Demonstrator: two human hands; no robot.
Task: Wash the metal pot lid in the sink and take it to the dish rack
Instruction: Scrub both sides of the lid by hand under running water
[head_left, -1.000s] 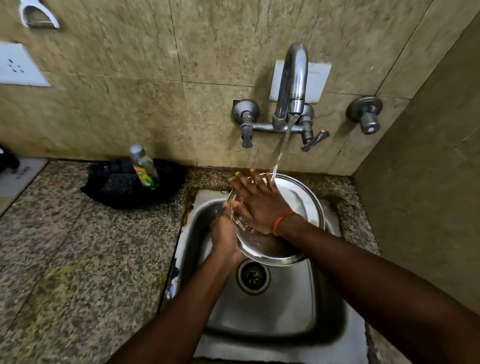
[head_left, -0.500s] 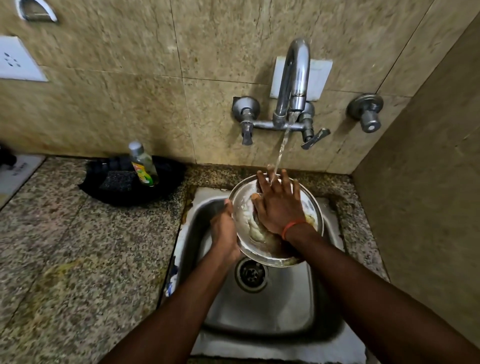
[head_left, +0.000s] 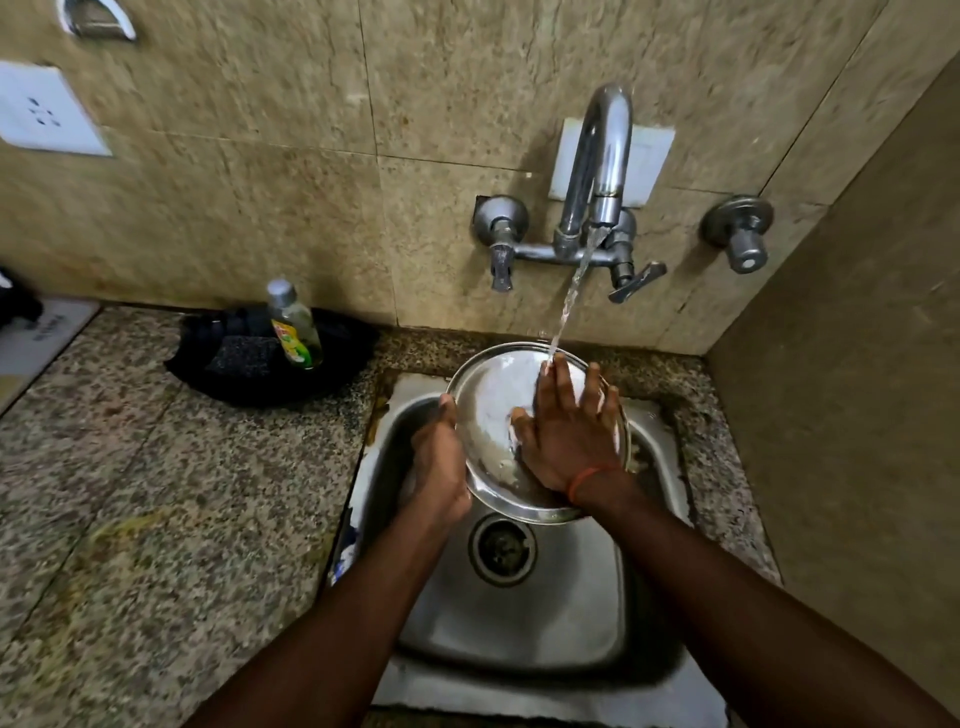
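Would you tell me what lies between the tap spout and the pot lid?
Only a stream of running water, landing on the pot lid by the right hand; head view shows it.

1. Pot lid (head_left: 488, 410), centre of the frame: shiny silver with whitish glare.
2. Sink (head_left: 519, 629), lower centre: dull steel grey, darker round the drain.
3. Counter (head_left: 156, 493), left: granite speckled grey, brown and black, with a yellowish smear at lower left.
4. Wall tiles (head_left: 260, 182), top: mottled beige and tan.
5. Bottle (head_left: 293, 327), left of centre: clear, greenish liquid, grey cap, yellow-green label with some red.
6. Bundle (head_left: 244, 369) around the bottle: black.
7. Wrist band (head_left: 584, 480), centre: orange.
8. Switch plate (head_left: 44, 111), upper left: white.
9. Tap (head_left: 597, 171), upper centre: polished chrome.
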